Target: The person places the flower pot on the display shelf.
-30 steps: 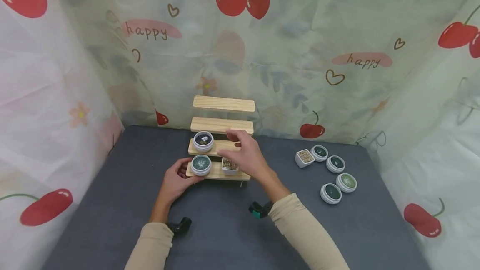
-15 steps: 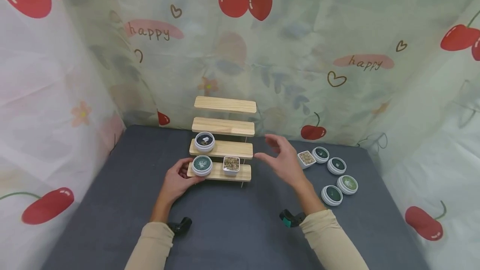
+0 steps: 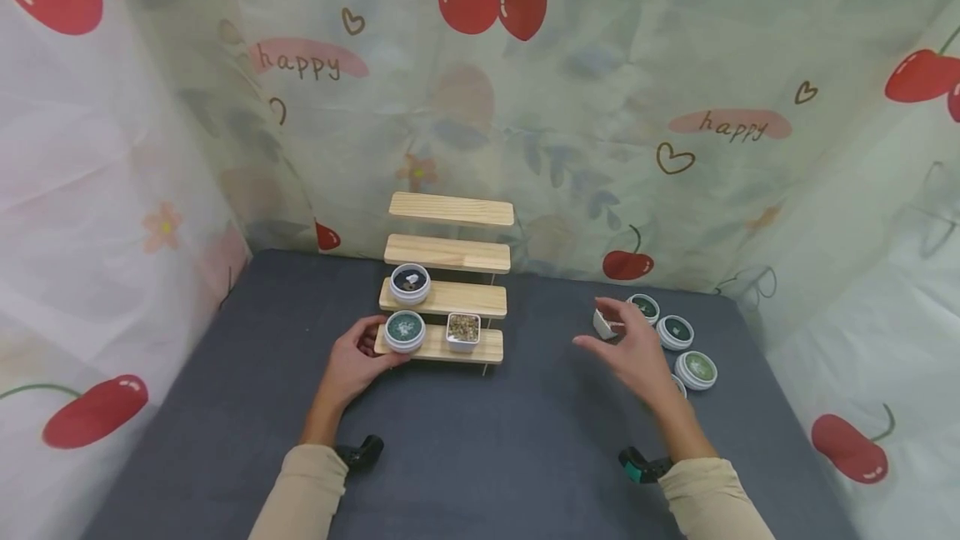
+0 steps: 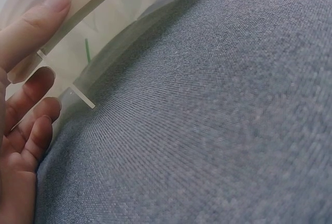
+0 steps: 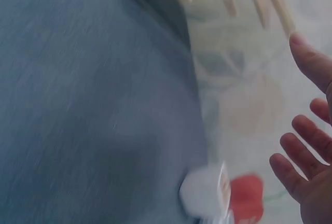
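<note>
At the left end of the bottom step of a wooden tiered stand point(image 3: 445, 298), my left hand point(image 3: 355, 361) grips the board, thumb along its front edge. A round white jar with a green surface point(image 3: 405, 330) sits right by those fingers. In the left wrist view, the thumb point(image 4: 39, 24) lies against the board, other fingers curled below. My right hand point(image 3: 636, 354) is over the table at right, thumb and fingers spread apart with nothing between them. Just beyond its fingertips is a square white cup point(image 3: 604, 325), partly hidden; the right wrist view shows a white cup point(image 5: 205, 190) below the hand.
A square cup of brownish grains point(image 3: 463, 330) stands on the bottom step; a dark-topped round jar point(image 3: 410, 283) is one step up. Several round jars, including a light green one point(image 3: 697, 370), stand on the grey tabletop point(image 3: 480, 448) beside the right hand. A patterned curtain point(image 3: 570, 107) hangs behind.
My right hand has moved away from the grain-filled cup on the bottom step, across to the right, to the cup and jars there. The left hand has stayed at the stand.
</note>
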Demonstrator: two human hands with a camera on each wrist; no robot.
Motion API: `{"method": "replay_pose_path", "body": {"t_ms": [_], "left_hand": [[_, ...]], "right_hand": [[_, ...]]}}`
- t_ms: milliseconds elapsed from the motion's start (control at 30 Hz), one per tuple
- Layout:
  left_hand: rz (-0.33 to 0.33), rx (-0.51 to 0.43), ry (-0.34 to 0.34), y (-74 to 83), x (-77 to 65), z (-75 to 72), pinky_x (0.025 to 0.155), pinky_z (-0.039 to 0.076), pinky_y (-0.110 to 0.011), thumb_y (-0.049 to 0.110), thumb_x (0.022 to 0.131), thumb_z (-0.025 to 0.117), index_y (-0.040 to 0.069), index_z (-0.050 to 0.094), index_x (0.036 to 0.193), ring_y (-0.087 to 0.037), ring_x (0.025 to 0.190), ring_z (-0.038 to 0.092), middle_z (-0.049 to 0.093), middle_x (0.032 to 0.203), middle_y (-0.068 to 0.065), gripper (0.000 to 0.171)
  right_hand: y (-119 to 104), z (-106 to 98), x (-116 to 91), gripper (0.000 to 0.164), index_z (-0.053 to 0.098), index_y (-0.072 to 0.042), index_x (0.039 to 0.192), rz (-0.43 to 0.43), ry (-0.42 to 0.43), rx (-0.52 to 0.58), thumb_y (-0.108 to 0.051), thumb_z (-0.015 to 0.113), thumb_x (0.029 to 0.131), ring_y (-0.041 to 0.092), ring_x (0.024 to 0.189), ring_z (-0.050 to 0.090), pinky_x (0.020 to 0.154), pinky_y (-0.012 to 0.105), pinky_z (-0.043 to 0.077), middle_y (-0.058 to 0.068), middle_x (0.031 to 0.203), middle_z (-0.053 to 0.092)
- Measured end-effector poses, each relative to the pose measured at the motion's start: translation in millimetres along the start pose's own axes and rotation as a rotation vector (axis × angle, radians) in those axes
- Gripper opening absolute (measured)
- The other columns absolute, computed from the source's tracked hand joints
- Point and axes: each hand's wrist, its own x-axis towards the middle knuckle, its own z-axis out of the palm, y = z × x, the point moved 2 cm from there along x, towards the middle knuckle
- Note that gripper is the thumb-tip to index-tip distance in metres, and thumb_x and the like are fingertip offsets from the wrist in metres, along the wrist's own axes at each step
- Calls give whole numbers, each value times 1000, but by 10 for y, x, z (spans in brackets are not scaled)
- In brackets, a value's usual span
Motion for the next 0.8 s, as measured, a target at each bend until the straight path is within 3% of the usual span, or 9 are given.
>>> {"method": "replay_pose_path", "body": {"t_ms": [167, 267, 400, 533, 800], "left_hand": [[-13, 5, -5, -38, -9, 15, 69, 45, -20, 24, 69, 97, 12, 63, 131, -11, 79, 55, 64, 102, -11, 72], [-12, 11, -7, -36, -13, 16, 69, 45, -20, 27, 69, 97, 12, 63, 131, -12, 80, 55, 64, 102, -11, 72], [-1, 15, 3, -28, -9, 6, 69, 45, -20, 25, 68, 97, 13, 64, 130, -13, 79, 55, 64, 101, -11, 71], [-4, 14, 6, -19, -10, -7, 69, 45, -20, 24, 68, 97, 14, 64, 130, -12, 79, 55, 64, 101, -11, 71], [-5, 14, 0, -23, 2, 3, 69, 45, -19, 25, 68, 97, 13, 63, 130, -12, 79, 55, 64, 102, -12, 71]], "right_hand": [[297, -138, -185, 74, 54, -5, 142, 34, 54, -53, -30, 88, 81, 32, 124, 59, 98, 35, 49, 16, 137, 60], [415, -212, -294, 75, 52, -3, 143, 77, 63, -78, -30, 87, 82, 35, 126, 57, 101, 51, 48, 18, 138, 58], [525, -285, -400, 79, 48, -2, 146, 145, 52, -76, -35, 84, 85, 40, 131, 53, 104, 57, 46, 21, 142, 53], [623, -313, -478, 80, 47, -2, 146, 199, 46, -70, -38, 83, 85, 41, 135, 51, 106, 58, 45, 22, 146, 51], [796, -287, -597, 84, 46, -1, 148, 227, 22, -99, -41, 84, 84, 44, 139, 49, 108, 58, 43, 23, 150, 51]]}}
